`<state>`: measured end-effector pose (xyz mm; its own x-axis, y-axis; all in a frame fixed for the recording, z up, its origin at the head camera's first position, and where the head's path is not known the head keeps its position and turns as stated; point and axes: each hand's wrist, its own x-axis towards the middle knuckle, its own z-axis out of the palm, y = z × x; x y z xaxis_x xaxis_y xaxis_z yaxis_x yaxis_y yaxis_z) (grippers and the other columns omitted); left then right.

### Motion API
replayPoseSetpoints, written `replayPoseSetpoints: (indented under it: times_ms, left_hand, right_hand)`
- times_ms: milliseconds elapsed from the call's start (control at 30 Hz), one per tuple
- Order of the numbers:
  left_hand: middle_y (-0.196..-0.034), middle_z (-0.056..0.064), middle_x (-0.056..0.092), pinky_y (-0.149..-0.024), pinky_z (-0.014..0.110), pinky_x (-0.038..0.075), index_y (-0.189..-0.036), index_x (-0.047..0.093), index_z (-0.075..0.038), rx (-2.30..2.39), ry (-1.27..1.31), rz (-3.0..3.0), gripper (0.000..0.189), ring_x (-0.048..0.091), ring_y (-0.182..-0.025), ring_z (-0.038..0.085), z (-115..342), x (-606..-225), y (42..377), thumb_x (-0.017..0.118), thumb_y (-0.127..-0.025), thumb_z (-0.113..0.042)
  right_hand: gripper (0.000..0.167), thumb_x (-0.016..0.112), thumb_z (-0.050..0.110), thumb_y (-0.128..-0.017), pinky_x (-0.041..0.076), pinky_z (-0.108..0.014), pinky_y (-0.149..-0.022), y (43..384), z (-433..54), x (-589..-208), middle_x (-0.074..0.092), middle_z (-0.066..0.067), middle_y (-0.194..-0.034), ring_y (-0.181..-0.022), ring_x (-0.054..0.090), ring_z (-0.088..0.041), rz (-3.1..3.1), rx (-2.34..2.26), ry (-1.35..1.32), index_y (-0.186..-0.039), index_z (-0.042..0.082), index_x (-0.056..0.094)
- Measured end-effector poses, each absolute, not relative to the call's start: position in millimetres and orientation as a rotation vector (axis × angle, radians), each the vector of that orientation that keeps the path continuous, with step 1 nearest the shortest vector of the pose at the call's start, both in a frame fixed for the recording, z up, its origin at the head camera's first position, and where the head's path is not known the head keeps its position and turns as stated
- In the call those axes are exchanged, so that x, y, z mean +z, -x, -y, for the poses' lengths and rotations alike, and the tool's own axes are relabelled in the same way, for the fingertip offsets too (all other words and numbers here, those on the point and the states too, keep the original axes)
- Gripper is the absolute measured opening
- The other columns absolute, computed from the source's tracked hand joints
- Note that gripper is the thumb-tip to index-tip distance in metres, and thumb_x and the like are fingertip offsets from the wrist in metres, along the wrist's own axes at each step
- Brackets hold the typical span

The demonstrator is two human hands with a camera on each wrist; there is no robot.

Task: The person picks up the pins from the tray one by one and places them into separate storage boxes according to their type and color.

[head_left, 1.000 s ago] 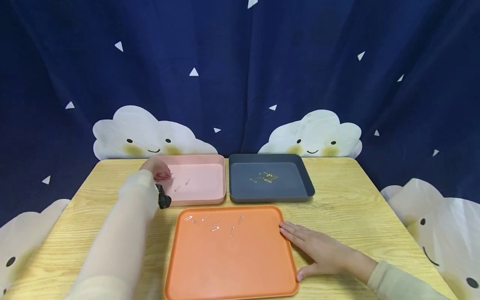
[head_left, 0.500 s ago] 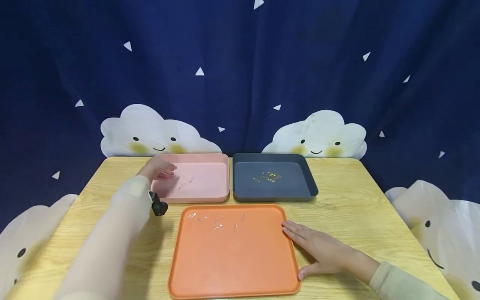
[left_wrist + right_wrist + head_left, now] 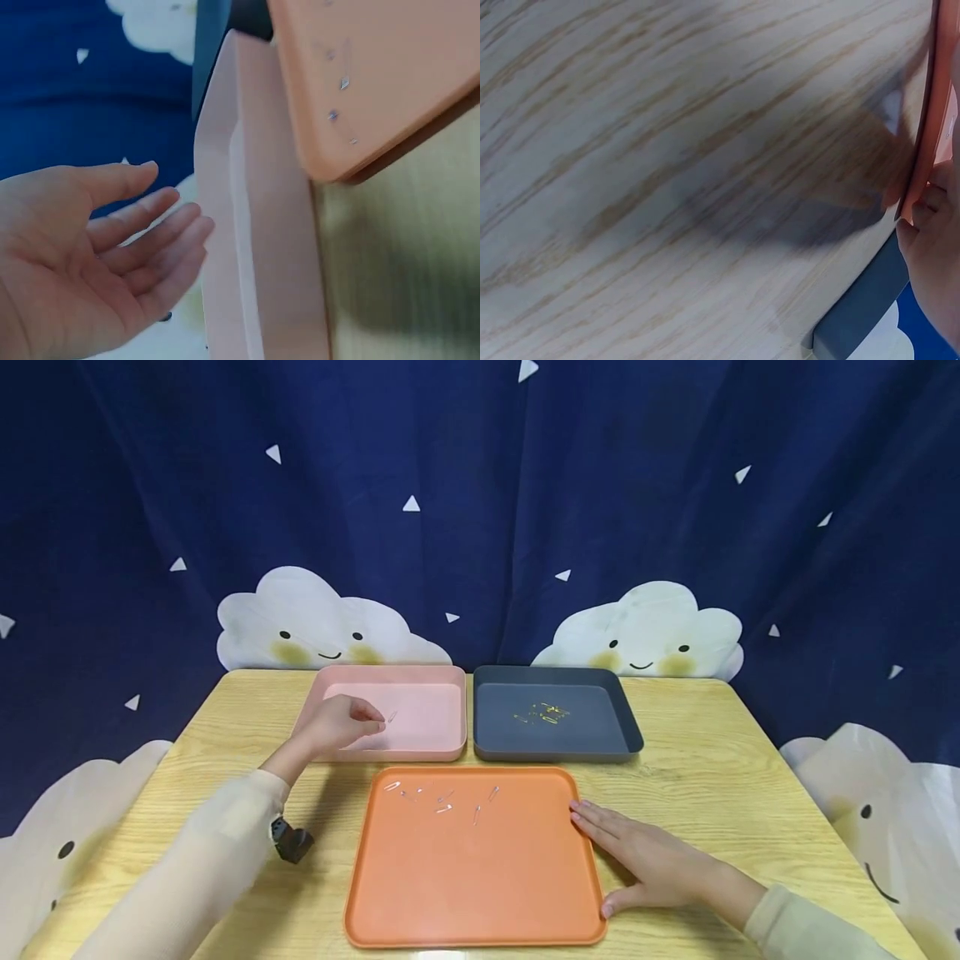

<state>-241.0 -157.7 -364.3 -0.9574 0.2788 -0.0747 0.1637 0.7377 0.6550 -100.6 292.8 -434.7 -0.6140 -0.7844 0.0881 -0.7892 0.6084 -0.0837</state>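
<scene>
My left hand (image 3: 341, 724) hovers over the front left part of the pink tray (image 3: 457, 718). In the left wrist view its fingers are loosely bent and apart, with nothing between them. A silver safety pin (image 3: 392, 717) lies in the pink tray beside the fingertips; the hand hides part of that tray's floor. Several silver safety pins (image 3: 444, 808) are scattered along the far side of the orange tray (image 3: 476, 885). My right hand (image 3: 645, 860) rests against the orange tray's right edge, fingers extended and thumb spread.
A dark grey tray (image 3: 495, 743) holds several gold safety pins (image 3: 550, 714) and stands right of the pink one. All three trays sit on a wooden table (image 3: 697, 768). Behind hangs a dark blue curtain (image 3: 465, 510) with clouds and triangles.
My left hand has come up out of the pink tray's left side and moved right and nearer. The whole view has shifted slightly rightward. The right hand stays at the orange tray's edge.
</scene>
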Motion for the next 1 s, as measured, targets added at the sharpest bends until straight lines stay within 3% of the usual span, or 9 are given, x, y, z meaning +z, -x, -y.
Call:
replayPoseSetpoints:
  times_ms: [67,100,267,400,467,533,633,867,1000]
  left_hand:
    - [-0.092,0.012,0.074,-0.08,0.031,0.054,-0.095,0.073,-0.001,1.008,-0.473,-2.809,0.017,0.066,-0.086,0.021,153.4,-365.7,232.2,0.066,-0.087,-0.014]
    - [-0.091,0.012,0.074,-0.079,0.032,0.054,-0.094,0.073,-0.001,1.01,-0.538,-2.822,0.015,0.066,-0.085,0.02,151.2,-366.9,228.0,0.066,-0.086,-0.012]
    - [-0.083,0.007,0.073,-0.07,0.027,0.055,-0.089,0.073,-0.003,0.973,-0.839,-2.841,0.008,0.065,-0.079,0.016,140.2,-375.9,210.9,0.068,-0.084,-0.006]
    - [-0.082,0.002,0.073,-0.071,0.028,0.056,-0.087,0.073,-0.006,0.811,-1.044,-2.837,0.005,0.066,-0.078,0.015,133.5,-385.0,201.9,0.071,-0.083,-0.006]
    - [-0.082,0.001,0.073,-0.072,0.027,0.056,-0.086,0.073,-0.006,0.702,-1.157,-2.834,0.005,0.067,-0.078,0.014,131.5,-390.6,198.5,0.072,-0.082,-0.006]
    - [-0.08,-0.001,0.073,-0.071,0.026,0.056,-0.084,0.074,-0.007,0.608,-1.269,-2.825,0.005,0.066,-0.076,0.013,130.0,-397.0,196.5,0.072,-0.08,-0.004]
    - [-0.077,-0.002,0.073,-0.068,0.023,0.055,-0.08,0.076,-0.008,0.48,-1.409,-2.809,0.007,0.067,-0.074,0.011,128.4,-406.1,194.3,0.072,-0.079,-0.002]
    - [-0.08,0.0,0.073,-0.071,0.025,0.056,-0.084,0.074,-0.008,0.274,-1.491,-2.819,0.015,0.067,-0.077,0.013,125.7,-419.1,189.6,0.071,-0.075,0.004]
    - [-0.077,0.0,0.071,-0.07,0.024,0.055,-0.081,0.073,-0.009,0.21,-1.518,-2.856,0.016,0.066,-0.075,0.013,124.3,-420.9,190.8,0.071,-0.073,0.004]
  right_hand:
    - [0.105,0.059,0.072,-0.075,0.011,-0.013,-0.117,100.8,-292.9,-435.3,0.035,-0.016,-0.155,-0.138,0.042,-0.034,2.778,0.185,-1.362,-0.149,0.003,0.031]
    - [0.105,0.059,0.072,-0.075,0.013,-0.014,-0.117,100.7,-292.9,-435.3,0.035,-0.016,-0.155,-0.138,0.042,-0.034,2.78,0.185,-1.36,-0.149,0.003,0.031]
    - [0.105,0.058,0.072,-0.075,0.037,-0.032,-0.11,100.2,-291.9,-434.2,0.034,-0.015,-0.156,-0.139,0.041,-0.032,2.797,0.162,-1.343,-0.15,0.004,0.03]
    - [0.106,0.059,0.072,-0.075,0.017,-0.017,-0.119,101.0,-292.0,-434.1,0.034,-0.017,-0.155,-0.138,0.041,-0.035,2.786,0.192,-1.36,-0.149,0.003,0.031]
    - [0.106,0.059,0.072,-0.075,0.018,-0.018,-0.12,100.8,-291.8,-433.5,0.034,-0.017,-0.155,-0.138,0.041,-0.034,2.795,0.199,-1.358,-0.15,0.003,0.031]
    - [0.106,0.059,0.072,-0.075,0.028,-0.027,-0.119,100.5,-291.7,-433.1,0.034,-0.016,-0.155,-0.139,0.041,-0.034,2.799,0.191,-1.354,-0.15,0.003,0.03]
    - [0.106,0.058,0.072,-0.074,0.042,-0.039,-0.107,99.9,-291.5,-433.1,0.033,-0.014,-0.156,-0.14,0.04,-0.032,2.81,0.172,-1.337,-0.15,0.004,0.03]
    - [0.105,0.059,0.071,-0.075,0.009,-0.012,-0.117,100.2,-293.4,-436.8,0.034,-0.016,-0.155,-0.139,0.041,-0.033,2.777,0.193,-1.355,-0.15,0.003,0.031]
    - [0.105,0.059,0.072,-0.075,0.028,-0.025,-0.116,99.7,-293.2,-436.6,0.034,-0.015,-0.156,-0.139,0.041,-0.032,2.785,0.186,-1.341,-0.15,0.004,0.03]
